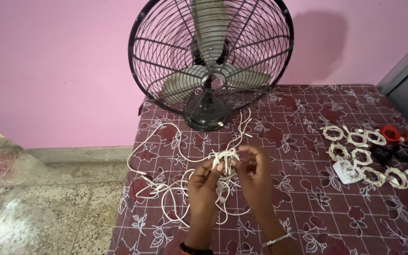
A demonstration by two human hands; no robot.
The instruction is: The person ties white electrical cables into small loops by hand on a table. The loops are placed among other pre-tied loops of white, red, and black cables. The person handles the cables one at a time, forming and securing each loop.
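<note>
Head view: left hand (203,182) and right hand (256,177) both pinch a small white cable coil (226,157) at frame centre, fingers closed on it. Coil has no clear long axis; loose cable tail (166,198) sprawls lower left. Counter (308,217) has maroon floral cloth. Black fan (211,56) behind, wound coils (369,156) at right, pink wall (48,71), speckled floor (48,212).

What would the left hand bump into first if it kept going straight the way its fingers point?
The left hand points up and away, at the white cable bundle its fingers already pinch. Past that, the fan's black base looks next in line, though depth is hard to judge.
</note>
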